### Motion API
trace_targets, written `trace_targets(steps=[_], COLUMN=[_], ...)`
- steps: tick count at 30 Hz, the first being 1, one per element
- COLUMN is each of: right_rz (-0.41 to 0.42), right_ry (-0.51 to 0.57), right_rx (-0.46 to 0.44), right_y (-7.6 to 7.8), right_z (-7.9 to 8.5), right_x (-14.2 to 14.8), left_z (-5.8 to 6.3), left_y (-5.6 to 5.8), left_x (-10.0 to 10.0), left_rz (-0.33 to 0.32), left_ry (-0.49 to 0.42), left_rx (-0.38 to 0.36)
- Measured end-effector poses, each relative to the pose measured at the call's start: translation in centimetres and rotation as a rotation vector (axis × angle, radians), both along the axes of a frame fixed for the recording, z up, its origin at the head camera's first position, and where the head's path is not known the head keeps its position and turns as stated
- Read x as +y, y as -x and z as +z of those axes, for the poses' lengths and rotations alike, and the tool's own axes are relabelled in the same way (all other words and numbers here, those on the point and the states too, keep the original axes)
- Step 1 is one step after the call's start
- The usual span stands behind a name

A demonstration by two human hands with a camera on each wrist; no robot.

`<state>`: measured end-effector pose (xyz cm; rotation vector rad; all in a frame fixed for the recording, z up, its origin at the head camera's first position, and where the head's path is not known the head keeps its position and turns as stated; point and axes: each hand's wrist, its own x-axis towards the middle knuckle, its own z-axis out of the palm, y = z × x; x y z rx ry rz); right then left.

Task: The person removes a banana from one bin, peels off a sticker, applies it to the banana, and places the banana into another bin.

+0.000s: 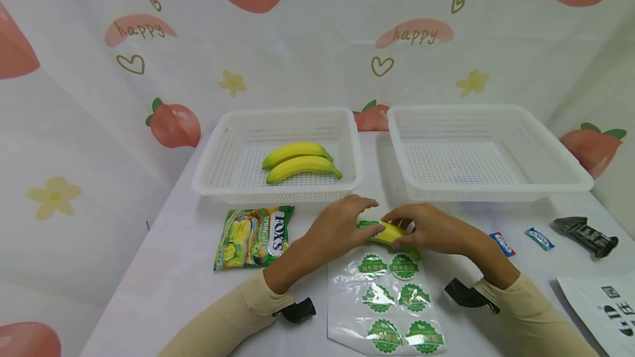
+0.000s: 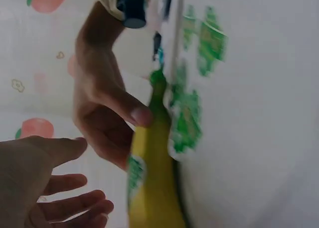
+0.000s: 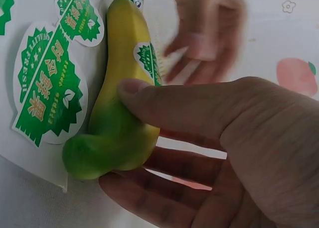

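Note:
A yellow banana (image 1: 389, 232) with a green stem end lies at the top of a sheet of round green-and-white stickers (image 1: 347, 296). My right hand (image 1: 432, 228) grips it near the stem, thumb on top and fingers around the far side, as the right wrist view shows. One sticker (image 3: 145, 58) is on the banana's side. Beside the banana's other end is my left hand (image 1: 342, 225), fingers spread and loosely bent, holding nothing. In the left wrist view that hand (image 2: 55, 183) stands apart from the peel.
Two bananas (image 1: 303, 168) lie in the left white basket (image 1: 278, 197); another white basket (image 1: 496, 187) stands at the right. A FOX'S candy bag (image 1: 253, 237) lies left. Two small wrapped candies (image 1: 539, 239), a black packet (image 1: 586, 236) and a white printed bag (image 1: 605, 307) lie right.

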<state>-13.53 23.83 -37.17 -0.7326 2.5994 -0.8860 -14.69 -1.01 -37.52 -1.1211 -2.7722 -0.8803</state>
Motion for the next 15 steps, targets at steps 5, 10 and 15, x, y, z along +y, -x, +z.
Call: trace_targets(steps=[5,10,15], right_rz=[-0.030,-0.041,-0.014], right_ry=[-0.009,-0.023,-0.057], right_rx=[-0.029,-0.049,-0.018], right_y=[0.0,0.0,0.0], right_z=[0.2,0.3,0.4], right_x=[-0.1,0.0,0.0], left_z=[1.7,2.2,1.5], left_y=[0.9,2.5,3.6], left_x=[2.5,5.0,6.6], left_rz=[-0.090,-0.051,0.003], left_ry=[-0.240,-0.328,-0.355], left_rx=[-0.135,-0.309,-0.373])
